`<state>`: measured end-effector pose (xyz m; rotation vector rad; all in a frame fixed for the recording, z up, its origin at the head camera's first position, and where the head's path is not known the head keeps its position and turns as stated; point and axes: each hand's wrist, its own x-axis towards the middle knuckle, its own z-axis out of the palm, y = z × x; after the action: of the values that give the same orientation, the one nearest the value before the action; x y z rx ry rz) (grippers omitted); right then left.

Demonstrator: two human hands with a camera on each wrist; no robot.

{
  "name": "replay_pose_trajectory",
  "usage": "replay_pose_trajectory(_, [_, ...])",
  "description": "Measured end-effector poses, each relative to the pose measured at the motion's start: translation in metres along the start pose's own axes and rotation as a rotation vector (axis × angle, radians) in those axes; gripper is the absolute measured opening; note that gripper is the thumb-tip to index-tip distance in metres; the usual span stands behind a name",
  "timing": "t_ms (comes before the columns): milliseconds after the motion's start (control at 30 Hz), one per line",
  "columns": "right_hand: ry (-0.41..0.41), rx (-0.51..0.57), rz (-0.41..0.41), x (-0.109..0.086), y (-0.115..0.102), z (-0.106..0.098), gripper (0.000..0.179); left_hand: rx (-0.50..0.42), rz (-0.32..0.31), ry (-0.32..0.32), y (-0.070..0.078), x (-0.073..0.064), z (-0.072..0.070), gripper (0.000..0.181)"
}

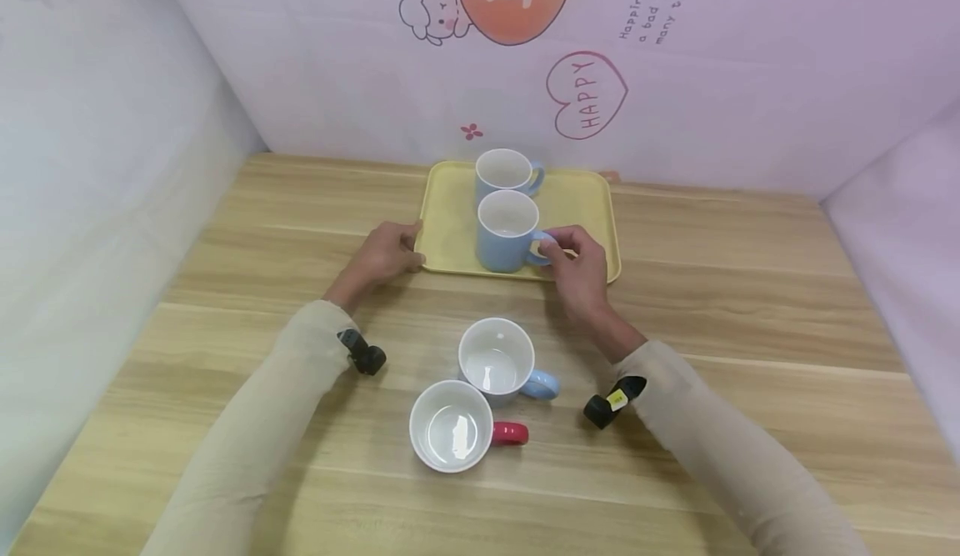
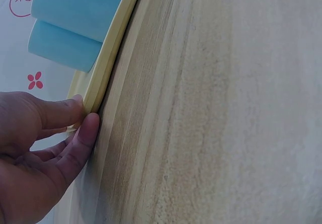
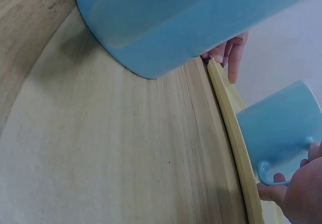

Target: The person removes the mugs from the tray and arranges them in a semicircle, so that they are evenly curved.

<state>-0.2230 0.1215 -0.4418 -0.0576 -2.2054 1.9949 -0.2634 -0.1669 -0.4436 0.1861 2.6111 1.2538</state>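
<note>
A yellow tray (image 1: 450, 214) lies at the back of the table. My left hand (image 1: 385, 253) pinches its left edge near the front corner; the left wrist view shows thumb and fingers on either side of the rim (image 2: 95, 85). On the tray two light blue mugs stand one behind the other. The front mug (image 1: 498, 243) is upright, and my right hand (image 1: 585, 272) holds its handle between thumb and fingers, as the right wrist view also shows. The rear mug (image 1: 504, 168) stands just behind, its handle to the right too.
Nearer the front of the wooden table stand two more mugs, close together: one with a blue handle (image 1: 542, 385), one with a red handle (image 1: 512, 433). Both handles point right. A printed white cloth (image 1: 337, 81) rises behind the tray.
</note>
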Motion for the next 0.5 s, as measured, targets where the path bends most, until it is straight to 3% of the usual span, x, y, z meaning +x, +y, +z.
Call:
replay_pose_trajectory(200, [-0.02,-0.009,-0.015,-0.0024,-0.0014,-0.002,0.017,0.002,0.02,0.011,-0.001,0.0002,0.0009,0.045])
replay_pose_trajectory(500, [-0.059,0.055,-0.04,-0.0043,-0.0055,-0.0067,0.018,0.007,0.009,0.008,0.0013,-0.0031,0.0009,0.057])
